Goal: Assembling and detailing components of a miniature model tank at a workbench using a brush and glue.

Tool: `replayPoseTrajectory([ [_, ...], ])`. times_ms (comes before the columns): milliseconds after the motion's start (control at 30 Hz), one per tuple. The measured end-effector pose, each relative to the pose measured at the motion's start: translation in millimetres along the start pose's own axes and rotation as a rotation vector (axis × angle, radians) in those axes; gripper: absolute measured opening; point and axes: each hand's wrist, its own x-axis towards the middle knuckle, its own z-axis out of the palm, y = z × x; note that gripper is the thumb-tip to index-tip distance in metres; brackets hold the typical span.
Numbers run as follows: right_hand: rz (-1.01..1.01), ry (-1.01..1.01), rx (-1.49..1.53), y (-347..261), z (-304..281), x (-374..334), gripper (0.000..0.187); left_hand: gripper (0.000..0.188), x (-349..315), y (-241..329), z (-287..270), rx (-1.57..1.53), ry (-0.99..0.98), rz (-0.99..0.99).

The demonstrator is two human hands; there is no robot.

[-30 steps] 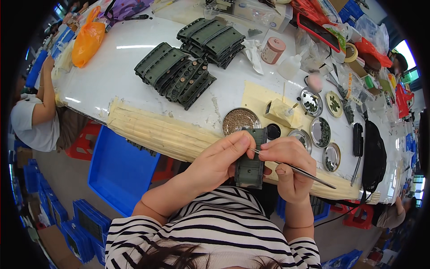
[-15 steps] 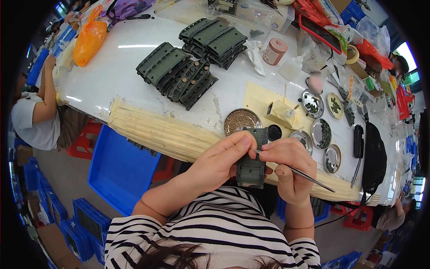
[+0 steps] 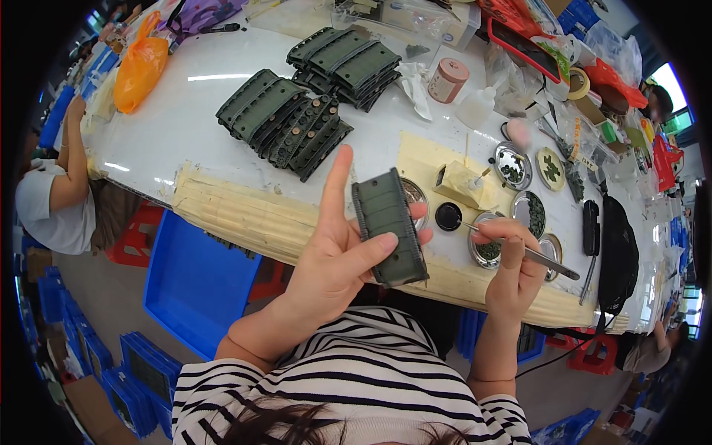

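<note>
My left hand holds a dark green rectangular model panel above the table's near edge. Its thumb presses on the panel's face, and the index finger points up along one side. Metal tweezers are gripped in my right hand, their tip beside a small black round pot. Whether the tip holds anything is too small to tell. Just by that hand stands a metal dish of small green parts. Behind the panel, another round dish is mostly hidden.
Stacks of green panels lie farther back. A cream-wrapped block, more dishes of green bits and a pink jar stand to the right. A blue bin is below left; a person in white sits at far left.
My left hand has moved left and turned the panel, its index finger now extended. My right hand has moved right, away from the panel, bringing the tweezers' tip near the black pot.
</note>
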Motion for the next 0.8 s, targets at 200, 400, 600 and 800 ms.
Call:
replayPoseTrajectory([
  [200,0.033,-0.03,-0.268,27,-2,-3,0.014,0.061,0,-3,-16,-0.284,0.074,0.061],
  [400,0.006,-0.031,-0.414,26,1,0,0.013,0.053,-2,-8,-21,-0.277,0.049,0.032],
  [600,0.01,-0.024,-0.423,27,1,-1,0.013,0.046,-1,-5,-18,-0.195,0.083,0.043],
  [800,-0.122,0.028,-0.284,5,-2,-3,0.017,0.045,1,-3,-16,-0.149,0.208,-0.011],
])
